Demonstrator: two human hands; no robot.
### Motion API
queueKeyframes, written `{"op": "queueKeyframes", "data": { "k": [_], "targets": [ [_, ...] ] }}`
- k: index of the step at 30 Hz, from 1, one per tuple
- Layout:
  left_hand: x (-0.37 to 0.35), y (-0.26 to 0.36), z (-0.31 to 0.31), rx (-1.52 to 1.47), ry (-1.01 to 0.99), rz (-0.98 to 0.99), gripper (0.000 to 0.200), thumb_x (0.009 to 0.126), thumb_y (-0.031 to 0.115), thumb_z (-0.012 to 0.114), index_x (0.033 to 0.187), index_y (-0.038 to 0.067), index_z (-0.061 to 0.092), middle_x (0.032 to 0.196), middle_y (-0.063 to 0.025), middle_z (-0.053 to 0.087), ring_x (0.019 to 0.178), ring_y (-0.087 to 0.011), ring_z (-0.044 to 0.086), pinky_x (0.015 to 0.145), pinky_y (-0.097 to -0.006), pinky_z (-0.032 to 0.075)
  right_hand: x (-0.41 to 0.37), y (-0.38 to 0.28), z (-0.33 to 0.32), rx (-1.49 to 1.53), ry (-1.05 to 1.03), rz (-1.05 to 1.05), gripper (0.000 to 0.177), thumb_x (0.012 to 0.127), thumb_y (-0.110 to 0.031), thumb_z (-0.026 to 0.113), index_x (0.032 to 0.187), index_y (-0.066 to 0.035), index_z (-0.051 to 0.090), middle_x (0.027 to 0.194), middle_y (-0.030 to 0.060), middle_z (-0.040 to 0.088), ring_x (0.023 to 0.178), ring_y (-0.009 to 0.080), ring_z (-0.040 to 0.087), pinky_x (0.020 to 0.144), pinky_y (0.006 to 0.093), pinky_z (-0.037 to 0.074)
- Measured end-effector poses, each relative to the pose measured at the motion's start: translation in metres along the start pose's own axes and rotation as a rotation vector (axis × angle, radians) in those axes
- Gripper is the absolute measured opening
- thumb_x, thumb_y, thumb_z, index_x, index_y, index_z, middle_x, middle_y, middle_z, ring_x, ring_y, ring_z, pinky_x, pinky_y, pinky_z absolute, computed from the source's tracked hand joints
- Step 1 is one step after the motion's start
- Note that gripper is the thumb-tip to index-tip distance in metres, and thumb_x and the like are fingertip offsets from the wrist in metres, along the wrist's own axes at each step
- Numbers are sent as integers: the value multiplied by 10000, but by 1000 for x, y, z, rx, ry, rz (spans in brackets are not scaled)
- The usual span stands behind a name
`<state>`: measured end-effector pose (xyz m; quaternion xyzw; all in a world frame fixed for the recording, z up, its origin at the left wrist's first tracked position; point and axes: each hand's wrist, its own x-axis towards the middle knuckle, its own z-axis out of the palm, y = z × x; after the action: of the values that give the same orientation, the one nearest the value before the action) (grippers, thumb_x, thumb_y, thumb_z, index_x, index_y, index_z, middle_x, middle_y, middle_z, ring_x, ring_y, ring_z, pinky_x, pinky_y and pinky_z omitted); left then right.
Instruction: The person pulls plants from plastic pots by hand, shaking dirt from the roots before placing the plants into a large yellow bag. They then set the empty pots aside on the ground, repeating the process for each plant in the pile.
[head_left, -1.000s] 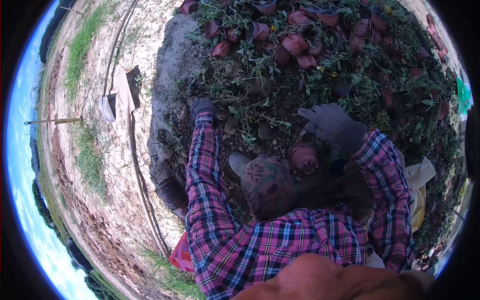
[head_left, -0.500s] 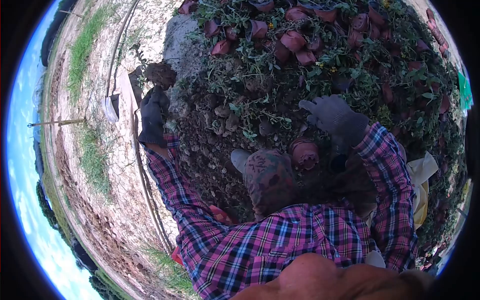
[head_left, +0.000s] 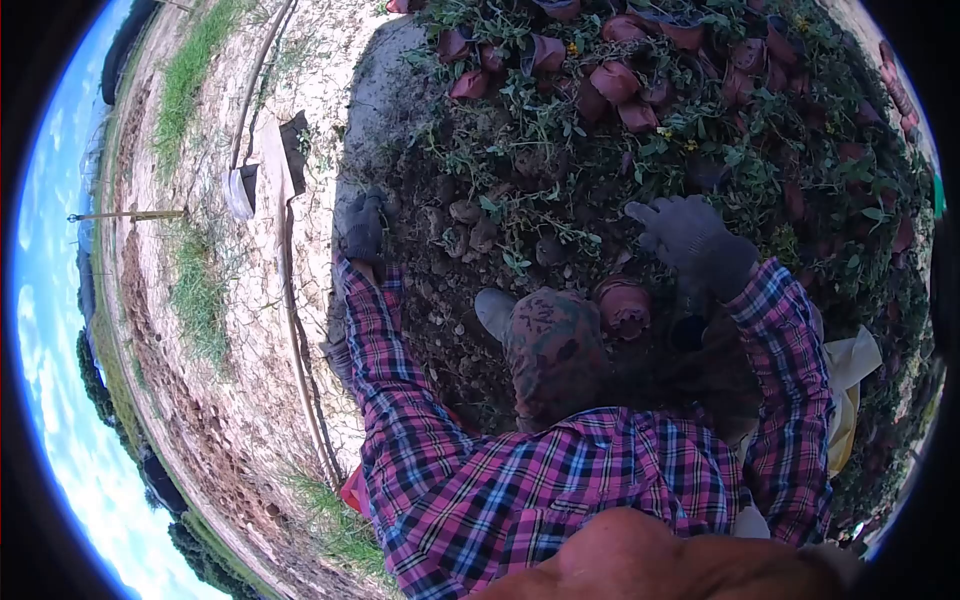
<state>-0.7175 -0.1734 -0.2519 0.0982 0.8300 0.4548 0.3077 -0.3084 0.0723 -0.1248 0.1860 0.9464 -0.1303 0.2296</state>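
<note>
My left hand [head_left: 364,228], in a dark glove, is over the shaded left edge of the soil [head_left: 440,300]. Its fingers look loosely parted, and nothing shows in them. My right hand [head_left: 690,238], gloved in grey, hovers over weeds and dark soil with its fingers spread and empty. Just below and left of it stands a reddish-brown pot [head_left: 624,306], beside my camouflage-covered knee [head_left: 558,345]. Several stones or clods [head_left: 465,228] lie on the soil between my hands.
Many reddish pots [head_left: 614,82] lie among green weeds [head_left: 740,150] ahead and to the right. A long-handled tool [head_left: 290,300] and a flat piece [head_left: 272,155] rest on the pale ground at left. A pale sack [head_left: 850,355] is by my right elbow.
The dark clod with a plant that was at my left hand is no longer in view. That hand has drawn back toward me and to the right. My right hand keeps its pose.
</note>
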Motion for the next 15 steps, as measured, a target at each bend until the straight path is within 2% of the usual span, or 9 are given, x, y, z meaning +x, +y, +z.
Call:
{"op": "queueKeyframes", "data": {
  "k": [1, 3, 5, 8, 11, 12, 15],
  "targets": [
    [-18, 16, 18, 54, -58, -2, 351, 868, 321, 542, 981, -5, 607, 694, -74, 633, 589, -126, 566, 497, -275, 434, -1, -1, 2, -11, -22, 27, 423, 848, -295, 508, 1236, -139, 444, 895, 113, 578, 832, 274, 572, 705, 405, 460],
    [-13, -8, 56, 178, -150, 15, 320, 838, 277, 579, 1009, 8, 600, 788, -71, 633, 687, -153, 588, 578, -282, 473, -2, -6, 2, -10, 8, 6, 428, 846, -295, 512, 1241, -146, 440, 900, 108, 576, 830, 270, 571, 713, 401, 458],
    [-23, -4, 104, 339, -100, 36, 322, 809, 270, 607, 973, -6, 592, 805, -107, 639, 745, -208, 616, 641, -312, 489, 0, -8, -1, 13, 12, -13, 432, 844, -294, 515, 1246, -154, 437, 902, 103, 573, 833, 266, 569, 723, 396, 455],
    [18, -38, 147, 731, -112, 161, 419, 799, 304, 588, 1113, 28, 550, 983, -198, 620, 872, -320, 610, 759, -367, 470, 0, -10, 0, 64, -41, -24, 435, 845, -291, 516, 1252, -161, 434, 896, 88, 569, 853, 258, 564, 747, 390, 445],
    [36, -70, 178, 655, -167, -8, 434, 756, 311, 588, 1096, 44, 559, 1045, -235, 582, 1010, -384, 537, 816, -418, 443, 0, -7, 4, 17, -29, 13, 434, 849, -294, 511, 1255, -160, 433, 897, 85, 569, 859, 253, 563, 743, 392, 442],
    [39, -75, 180, 535, -207, -29, 473, 710, 324, 602, 1062, 10, 561, 1038, -234, 586, 1016, -380, 540, 818, -410, 448, 1, -5, 3, 23, -50, 19, 438, 852, -300, 504, 1260, -160, 429, 905, 88, 568, 860, 251, 564, 746, 389, 442],
    [43, -78, 167, 687, -147, -71, 491, 709, 325, 613, 1026, -44, 551, 993, -238, 600, 928, -380, 577, 780, -404, 463, 3, -1, 5, 5, -78, 62, 440, 855, -300, 498, 1264, -155, 422, 904, 93, 568, 863, 252, 564, 751, 391, 447]
  ]
}}
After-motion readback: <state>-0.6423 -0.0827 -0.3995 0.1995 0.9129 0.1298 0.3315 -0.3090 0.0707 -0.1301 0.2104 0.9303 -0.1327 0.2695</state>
